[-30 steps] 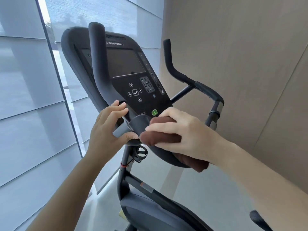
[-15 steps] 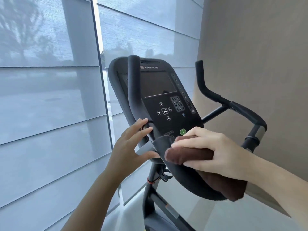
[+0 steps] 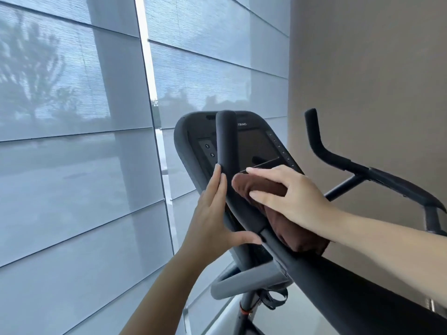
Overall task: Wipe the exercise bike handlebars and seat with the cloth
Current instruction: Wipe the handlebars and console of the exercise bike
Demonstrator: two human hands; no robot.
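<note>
My brown cloth [image 3: 273, 204] lies bunched against the inner side of the left handlebar [image 3: 232, 180], the black padded bar that rises in front of the exercise bike's console [image 3: 258, 146]. My right hand [image 3: 292, 197] presses flat on the cloth, fingers spread over it, pinning rather than clenching it; the rest of the cloth hangs below my wrist onto the lower bar. My left hand [image 3: 212, 213] is unclenched, its fingers laid up along the outer side of the same bar and the thumb hooked under it.

Half a second ago the cloth sat lower, on the curved lower part of the bar below the keypad; now it is higher, level with the bottom edge of the screen, and my left hand has slid up with it. The view has also come closer, so the keypad is hidden behind my hands.

I count two hands, one cloth, one console and two upright handlebar horns; the right handlebar [image 3: 338, 158] stands well apart, untouched. The seat is out of view. To the left is a large shaded window [image 3: 72, 141], near the console's edge; to the right a beige wall [image 3: 375, 68], with open room between the bars.
</note>
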